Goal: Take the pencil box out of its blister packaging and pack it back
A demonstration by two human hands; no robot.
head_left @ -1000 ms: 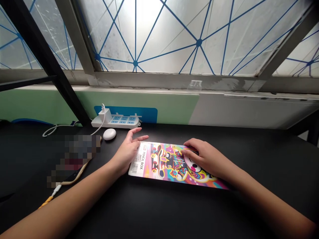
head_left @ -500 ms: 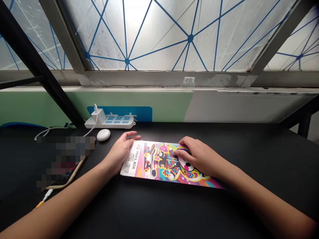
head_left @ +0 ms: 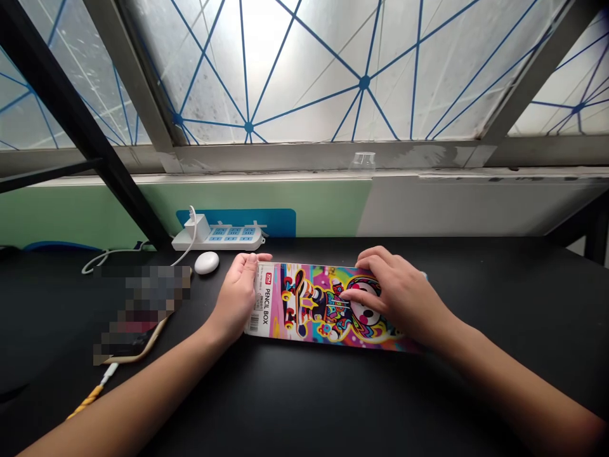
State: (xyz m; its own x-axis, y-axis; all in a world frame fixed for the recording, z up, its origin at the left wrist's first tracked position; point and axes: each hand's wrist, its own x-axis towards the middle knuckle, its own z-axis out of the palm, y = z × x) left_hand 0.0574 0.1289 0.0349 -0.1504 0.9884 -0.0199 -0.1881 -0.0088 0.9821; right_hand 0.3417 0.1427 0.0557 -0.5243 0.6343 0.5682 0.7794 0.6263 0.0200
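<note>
1. Black tabletop (head_left: 304,406) fills the near ground. Two bare forearms come in from 7 and 5 o'clock and meet near its middle.
2. At 8 o'clock from the hands, a yellow braided cable (head_left: 88,401) ends in a white plug at a flat device (head_left: 137,311). The device is blurred out, so what it is cannot be told.
3. The pencil box (head_left: 309,304) lies flat on the table with its long side running from 9 to 3 o'clock. Its lid carries a bright cartoon print, and a white label at its left end reads "PENCIL BOX".
4. The left hand (head_left: 238,295) clasps that left short end, palm against it and fingers curled round the far corner. Its thumb is out of sight.
5. The right hand (head_left: 399,298) lies palm down on the right half of the lid. Its fingers are bent and a little spread, tips at the far long edge, and the thumb stretches toward 9 o'clock across the print. It covers the box but is not closed round it.
6. At 11 o'clock from the left hand, a white oval puck (head_left: 207,262) sits on the table, near the box but apart from it.
7. Beyond the puck, a white power strip (head_left: 228,238) lies along the wall. A white charger (head_left: 197,225) is plugged in at its left end, and its cord loops off toward 9 o'clock.
8. Farthest, a clear cup (head_left: 364,160) stands on the sill at 12 o'clock from the box. Above it is a frosted window (head_left: 304,57) crossed with blue lines, and a black strut (head_left: 71,108) slants across at 10 o'clock.
</note>
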